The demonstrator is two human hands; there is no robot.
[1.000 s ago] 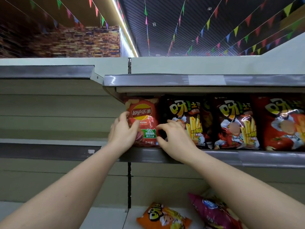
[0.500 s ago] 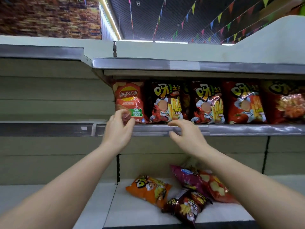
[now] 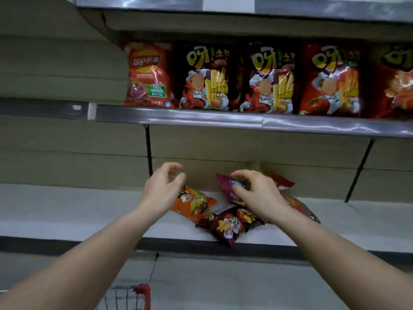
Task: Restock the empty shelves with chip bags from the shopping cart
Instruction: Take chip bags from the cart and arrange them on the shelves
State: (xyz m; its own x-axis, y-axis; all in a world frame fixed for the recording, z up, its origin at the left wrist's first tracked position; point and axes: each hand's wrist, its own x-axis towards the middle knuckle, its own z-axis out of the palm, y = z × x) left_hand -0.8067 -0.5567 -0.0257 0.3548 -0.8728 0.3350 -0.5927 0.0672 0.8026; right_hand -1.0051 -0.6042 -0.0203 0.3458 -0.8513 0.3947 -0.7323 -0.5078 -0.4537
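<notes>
A red Lay's bag (image 3: 148,74) stands upright at the left end of the upper shelf (image 3: 178,116), beside a row of dark red fries bags (image 3: 206,78). On the shelf below (image 3: 89,211) lie loose bags: an orange one (image 3: 194,204), a dark red one (image 3: 230,224), a purple one (image 3: 228,186) and a red one (image 3: 299,205). My left hand (image 3: 162,191) hovers over the orange bag, fingers loosely curled, holding nothing. My right hand (image 3: 257,193) hovers over the purple bag, fingers bent, empty as far as I can see.
The red-cornered wire shopping cart (image 3: 131,296) shows at the bottom edge below my left arm. The shelf bay to the left (image 3: 55,86) holds no bags. A black upright (image 3: 147,148) divides the bays.
Both hands have left the Lay's bag on the upper shelf and dropped down to the loose bags on the lower shelf. My view has tilted downward.
</notes>
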